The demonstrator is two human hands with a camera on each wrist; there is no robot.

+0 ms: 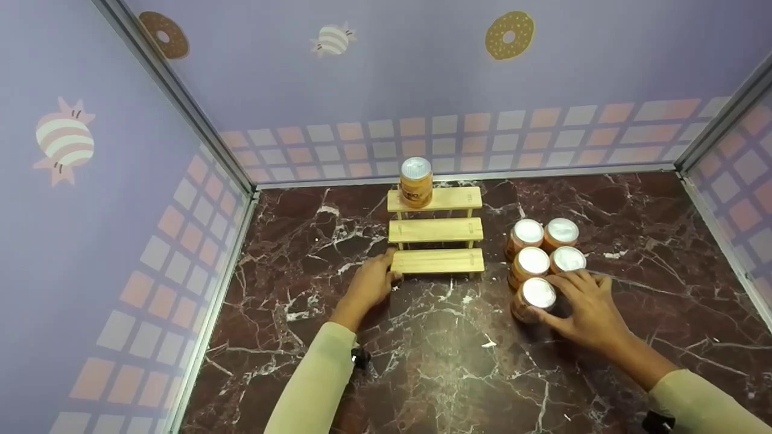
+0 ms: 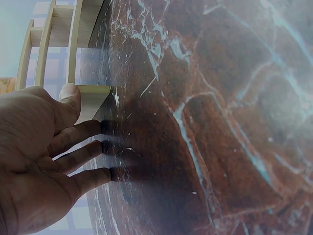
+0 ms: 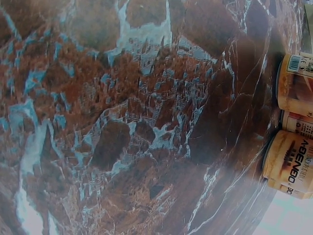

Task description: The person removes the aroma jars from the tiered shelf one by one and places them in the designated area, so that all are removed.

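Note:
A pale wooden three-step stand (image 1: pixel 436 230) stands near the back wall. My left hand (image 1: pixel 369 282) is at the left end of its lowest step, with the thumb (image 2: pixel 71 98) against the front corner and the index finger towards the back. The other fingers of that hand reach down to the tabletop. One orange-brown jar with a whitish lid (image 1: pixel 416 184) sits upright on the top step, at its left. My right hand (image 1: pixel 586 307) holds the nearest jar (image 1: pixel 531 301) of a group between thumb and fingers. The right wrist view shows jars but not the hand.
Several matching jars, including a back left one (image 1: pixel 526 236), stand close together beyond the held jar. Purple patterned walls (image 1: pixel 422 78) enclose the dark marbled tabletop (image 1: pixel 446 367) at the back and sides. Small white scraps (image 1: pixel 489 344) lie on it.

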